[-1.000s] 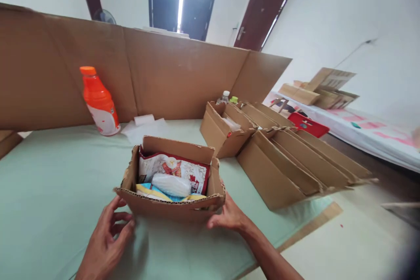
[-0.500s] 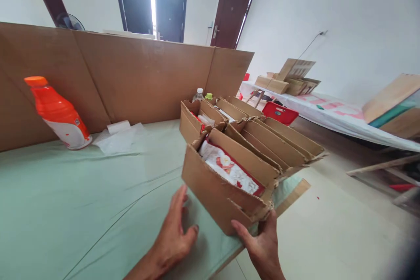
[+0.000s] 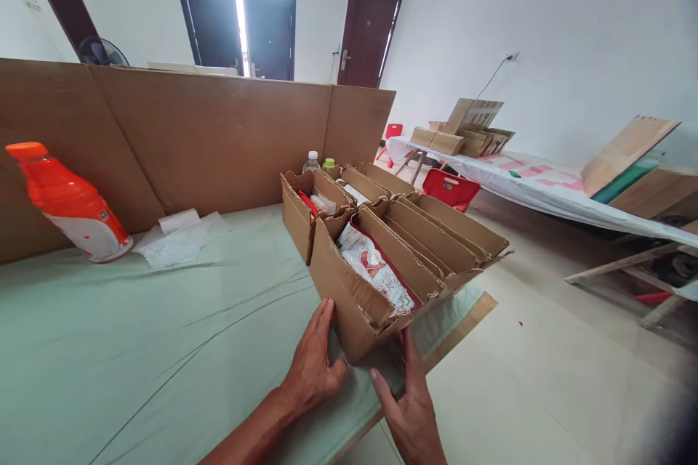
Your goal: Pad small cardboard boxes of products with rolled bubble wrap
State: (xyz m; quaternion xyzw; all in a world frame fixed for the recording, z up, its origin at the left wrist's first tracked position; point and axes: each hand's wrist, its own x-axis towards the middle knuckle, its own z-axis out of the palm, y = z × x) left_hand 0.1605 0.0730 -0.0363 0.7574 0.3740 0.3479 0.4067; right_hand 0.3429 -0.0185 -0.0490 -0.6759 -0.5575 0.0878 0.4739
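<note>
Filled box point(image 3: 349, 305): it has swung in right beside the row of boxes point(image 3: 295, 221) on the desk point(image 3: 136, 349), with the bag point(image 3: 376, 261) inside.
Left grip point(image 3: 313, 370): spread, its fingers now up at the long wall.
Right grip point(image 3: 411, 407): spread, thumb now off the cardboard; I cannot tell whether a finger touches.
Placing: I judge it nearly done.

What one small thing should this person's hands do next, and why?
Perhaps ease the left hand and right hand away from the nearest box: it appears to rest on the green cloth, roughly in line beside the other boxes, and both hands look open rather than clamped around it.
</note>
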